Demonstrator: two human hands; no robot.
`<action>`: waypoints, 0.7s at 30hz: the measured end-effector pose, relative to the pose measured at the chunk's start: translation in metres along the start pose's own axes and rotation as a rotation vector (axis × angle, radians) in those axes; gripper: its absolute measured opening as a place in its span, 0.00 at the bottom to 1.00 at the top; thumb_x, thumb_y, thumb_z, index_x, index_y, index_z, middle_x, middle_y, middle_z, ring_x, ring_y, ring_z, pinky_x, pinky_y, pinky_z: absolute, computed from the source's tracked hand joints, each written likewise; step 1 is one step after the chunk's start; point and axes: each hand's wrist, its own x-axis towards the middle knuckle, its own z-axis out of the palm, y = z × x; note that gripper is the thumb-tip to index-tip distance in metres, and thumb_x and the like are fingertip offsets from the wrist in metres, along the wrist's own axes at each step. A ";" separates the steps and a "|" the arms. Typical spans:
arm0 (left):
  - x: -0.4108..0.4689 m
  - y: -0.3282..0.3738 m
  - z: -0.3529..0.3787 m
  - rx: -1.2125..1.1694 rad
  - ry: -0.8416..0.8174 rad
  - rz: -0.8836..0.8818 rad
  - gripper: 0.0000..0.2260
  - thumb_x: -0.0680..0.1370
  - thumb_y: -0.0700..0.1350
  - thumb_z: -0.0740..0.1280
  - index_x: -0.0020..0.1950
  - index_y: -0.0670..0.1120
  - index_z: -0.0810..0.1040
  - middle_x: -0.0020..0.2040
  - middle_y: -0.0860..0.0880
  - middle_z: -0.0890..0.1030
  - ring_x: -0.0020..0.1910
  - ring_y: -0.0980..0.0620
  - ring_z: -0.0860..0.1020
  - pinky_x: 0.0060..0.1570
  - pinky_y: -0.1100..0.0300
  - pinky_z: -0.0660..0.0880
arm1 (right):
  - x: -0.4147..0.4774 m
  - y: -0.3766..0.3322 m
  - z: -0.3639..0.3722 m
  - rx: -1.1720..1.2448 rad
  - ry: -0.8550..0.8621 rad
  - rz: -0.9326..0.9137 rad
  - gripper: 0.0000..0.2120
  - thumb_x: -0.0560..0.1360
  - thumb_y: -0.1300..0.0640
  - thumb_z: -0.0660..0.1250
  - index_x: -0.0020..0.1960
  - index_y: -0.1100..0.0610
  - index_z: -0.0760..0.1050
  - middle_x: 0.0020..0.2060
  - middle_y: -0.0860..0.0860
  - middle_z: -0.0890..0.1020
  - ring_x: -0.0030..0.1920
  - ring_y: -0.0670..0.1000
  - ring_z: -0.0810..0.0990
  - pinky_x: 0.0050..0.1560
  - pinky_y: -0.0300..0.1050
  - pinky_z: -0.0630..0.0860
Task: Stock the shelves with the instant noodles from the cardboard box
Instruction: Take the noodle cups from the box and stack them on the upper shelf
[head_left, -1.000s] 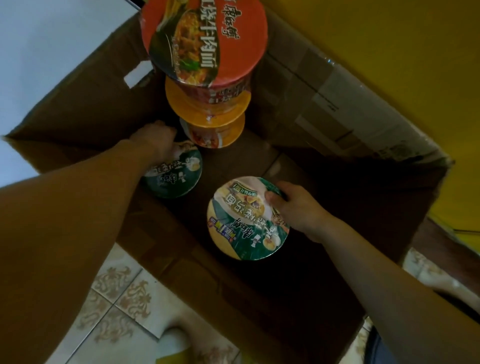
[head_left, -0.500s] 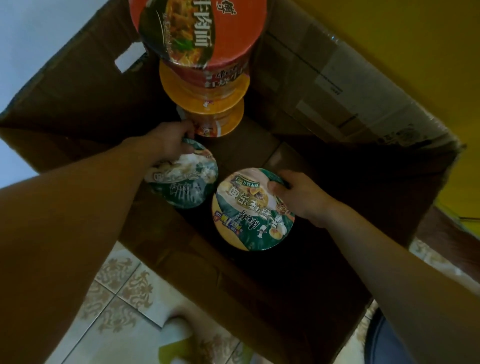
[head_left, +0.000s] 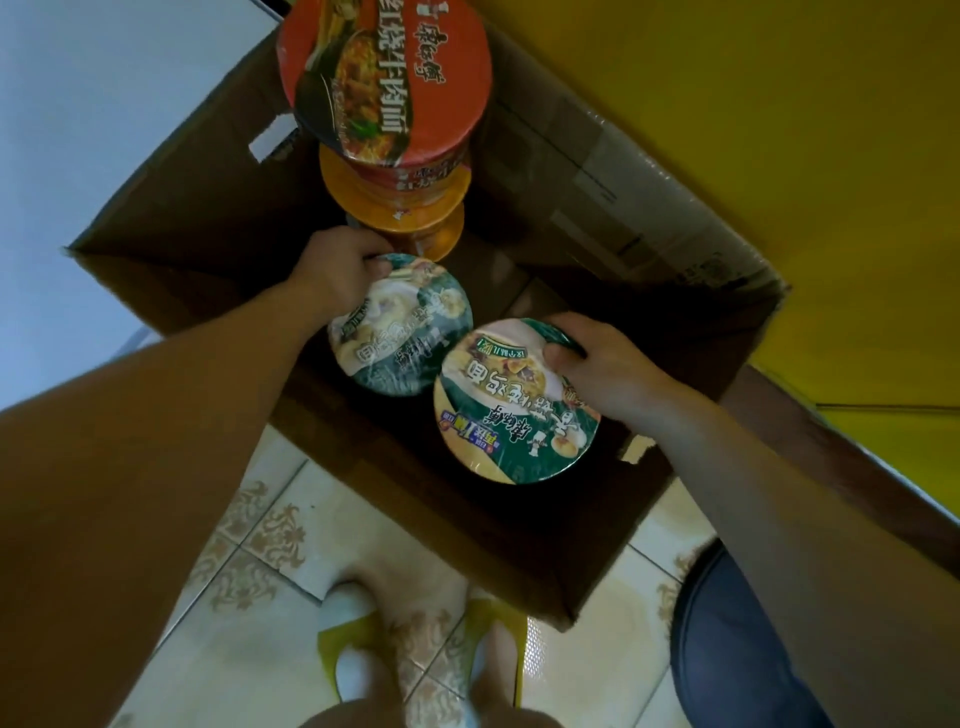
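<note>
**Reaching into the cardboard box (head_left: 597, 171) with both hands full**

Pale patterned floor tiles (head_left: 249, 597) carry the box. Its right wall stands beside a yellow wall (head_left: 779, 104), and a white surface (head_left: 104, 130) lies off its left. At the box's far wall a red bowl (head_left: 384, 78) tops a stack of orange bowls (head_left: 395, 202). The left hand (head_left: 340, 270) curls its fingers over the far rim of the far green bowl (head_left: 410, 338), just beside the stack. The right hand (head_left: 597, 369) grips the near green bowl (head_left: 509, 415) over the box's near wall, thumb on the lid and fingers wrapped round the rim. The two lids overlap in view; whether they touch I cannot tell. Bare cardboard shows right of the stack. Yellow slippers (head_left: 332, 644) stand by the box's near wall.
</note>
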 end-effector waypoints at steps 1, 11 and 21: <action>-0.007 0.004 -0.006 0.005 0.006 0.006 0.12 0.80 0.39 0.60 0.61 0.38 0.76 0.62 0.39 0.76 0.61 0.41 0.71 0.58 0.56 0.66 | -0.009 -0.005 -0.004 -0.005 0.000 -0.003 0.15 0.80 0.60 0.55 0.67 0.58 0.67 0.57 0.58 0.77 0.57 0.56 0.77 0.51 0.45 0.74; -0.106 0.052 -0.082 -0.001 0.123 -0.033 0.13 0.80 0.41 0.59 0.61 0.40 0.76 0.59 0.41 0.78 0.60 0.44 0.74 0.57 0.59 0.65 | -0.114 -0.068 -0.037 -0.059 0.052 -0.040 0.13 0.80 0.59 0.55 0.64 0.56 0.69 0.51 0.54 0.75 0.50 0.51 0.74 0.47 0.42 0.68; -0.233 0.128 -0.194 -0.053 0.360 0.022 0.12 0.80 0.40 0.57 0.57 0.38 0.76 0.54 0.37 0.79 0.53 0.41 0.76 0.40 0.64 0.60 | -0.267 -0.143 -0.083 -0.008 0.031 -0.077 0.13 0.80 0.58 0.57 0.63 0.54 0.71 0.51 0.51 0.77 0.52 0.51 0.75 0.45 0.43 0.71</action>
